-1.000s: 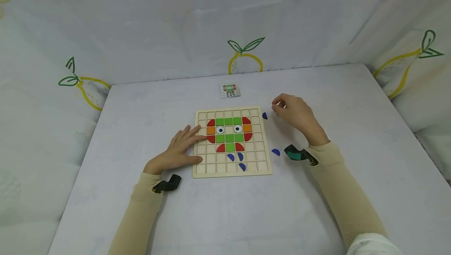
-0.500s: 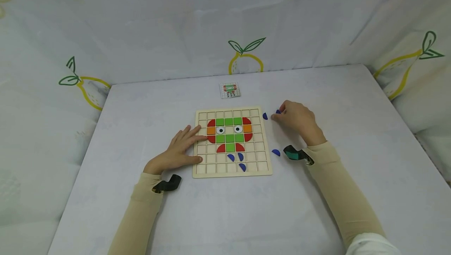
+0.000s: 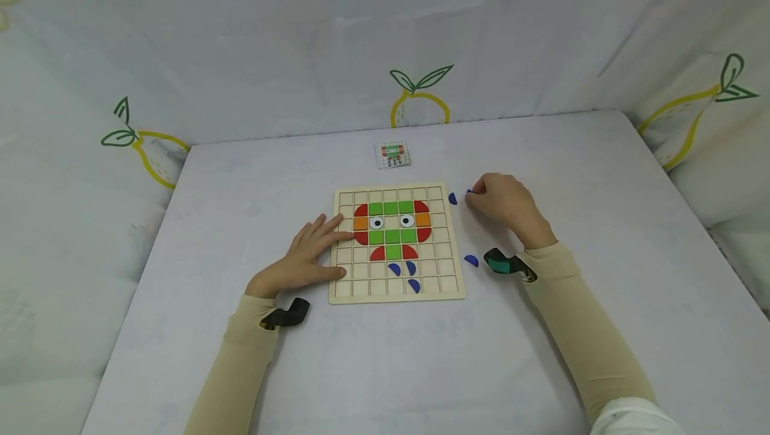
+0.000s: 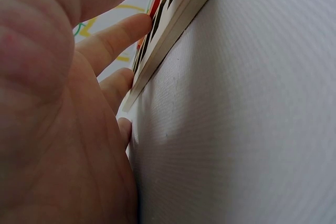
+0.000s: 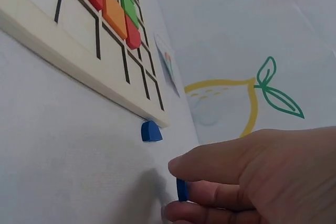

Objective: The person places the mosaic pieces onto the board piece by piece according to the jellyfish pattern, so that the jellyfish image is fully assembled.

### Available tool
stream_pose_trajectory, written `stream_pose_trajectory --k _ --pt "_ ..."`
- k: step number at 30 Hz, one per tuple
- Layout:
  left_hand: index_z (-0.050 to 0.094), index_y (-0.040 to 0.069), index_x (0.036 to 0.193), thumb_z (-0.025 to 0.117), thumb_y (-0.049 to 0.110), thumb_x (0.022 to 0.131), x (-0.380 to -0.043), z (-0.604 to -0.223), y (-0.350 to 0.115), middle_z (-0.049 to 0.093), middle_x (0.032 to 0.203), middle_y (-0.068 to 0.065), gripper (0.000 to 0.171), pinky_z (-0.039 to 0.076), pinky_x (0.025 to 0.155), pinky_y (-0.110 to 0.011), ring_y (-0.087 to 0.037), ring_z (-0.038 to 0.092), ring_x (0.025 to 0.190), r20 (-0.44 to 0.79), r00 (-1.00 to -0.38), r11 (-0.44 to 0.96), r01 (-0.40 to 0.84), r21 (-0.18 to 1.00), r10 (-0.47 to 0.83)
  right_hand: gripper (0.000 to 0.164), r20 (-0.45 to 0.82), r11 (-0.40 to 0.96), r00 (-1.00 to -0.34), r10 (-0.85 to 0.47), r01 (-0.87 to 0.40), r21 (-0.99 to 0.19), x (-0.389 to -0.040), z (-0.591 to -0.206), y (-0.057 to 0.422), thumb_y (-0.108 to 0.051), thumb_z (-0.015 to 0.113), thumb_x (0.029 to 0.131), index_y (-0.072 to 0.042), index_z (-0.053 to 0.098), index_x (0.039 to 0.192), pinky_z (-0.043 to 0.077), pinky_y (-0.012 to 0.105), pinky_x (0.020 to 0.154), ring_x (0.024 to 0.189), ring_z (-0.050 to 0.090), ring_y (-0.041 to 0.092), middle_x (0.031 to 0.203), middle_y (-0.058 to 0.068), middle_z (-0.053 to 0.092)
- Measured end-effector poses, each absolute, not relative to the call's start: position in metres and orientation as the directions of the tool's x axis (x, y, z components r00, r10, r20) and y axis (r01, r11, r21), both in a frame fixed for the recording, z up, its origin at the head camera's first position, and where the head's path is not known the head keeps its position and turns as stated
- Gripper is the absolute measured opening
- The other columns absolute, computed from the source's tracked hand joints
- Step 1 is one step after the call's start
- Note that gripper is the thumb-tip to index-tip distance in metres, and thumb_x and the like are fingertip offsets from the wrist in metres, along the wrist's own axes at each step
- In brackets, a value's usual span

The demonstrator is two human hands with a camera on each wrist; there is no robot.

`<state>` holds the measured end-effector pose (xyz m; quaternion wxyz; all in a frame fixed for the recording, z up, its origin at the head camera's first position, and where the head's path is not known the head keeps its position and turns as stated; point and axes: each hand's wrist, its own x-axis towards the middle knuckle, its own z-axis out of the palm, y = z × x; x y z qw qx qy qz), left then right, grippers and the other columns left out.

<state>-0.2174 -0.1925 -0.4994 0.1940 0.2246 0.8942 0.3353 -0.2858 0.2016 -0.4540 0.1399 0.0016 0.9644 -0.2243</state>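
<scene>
My left hand (image 3: pixel 307 253) lies with spread fingers on the left edge of a wooden grid board (image 3: pixel 445 281); in the left wrist view its fingertips (image 4: pixel 142 23) touch the board's rim. Just beyond the board's right side, my right hand (image 3: pixel 504 200) pinches a blue half-round piece (image 5: pixel 181 189) between thumb and fingers. A second blue half-round piece (image 5: pixel 151 131) lies on the table by the board's upper right corner. On the board, green squares (image 3: pixel 391 207), red rounded pieces (image 3: pixel 421 206), orange squares (image 3: pixel 360 222) and two eye discs (image 3: pixel 376 222) form a figure.
Several blue half-round pieces (image 3: pixel 394 269) lie loosely on the lower rows of the board. Another blue piece (image 3: pixel 471 260) lies on the white table (image 3: pixel 385 368) right of the board. A small picture card (image 3: pixel 393 154) with a similar figure sits behind the board.
My right hand has come down to the table and now pinches a blue half-round piece, shifting slightly left with it. My left hand stays put on the board.
</scene>
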Motion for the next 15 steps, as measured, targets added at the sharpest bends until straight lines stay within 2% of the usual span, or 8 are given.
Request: stream_pose_trajectory --k 8,15 --pt "0.049 0.025 0.149 0.074 0.030 0.088 -0.217 -0.501 -0.193 0.012 0.173 -0.002 0.066 -0.009 0.127 -0.057 -0.031 -0.008 0.160 -0.181 -0.823 0.660 0.278 0.698 0.538 0.037 -0.209 0.827 -0.977 -0.049 0.078 -0.557 -0.284 -0.443 0.196 -0.032 0.060 0.096 0.000 0.066 0.114 0.052 0.042 0.083 0.096 0.060 0.030 0.113 0.019 0.068" --pt "0.049 0.024 0.149 0.074 0.030 0.088 -0.216 -0.499 -0.192 0.012 0.173 -0.003 0.066 -0.008 0.127 -0.057 -0.032 -0.007 0.160 -0.181 -0.823 0.661 0.278 0.697 0.538 0.034 -0.197 0.782 -0.978 -0.060 0.077 -0.618 -0.280 -0.436 0.191 -0.031 0.055 0.099 -0.003 0.067 0.114 0.049 0.032 0.072 0.086 0.061 0.025 0.105 0.015 0.068"
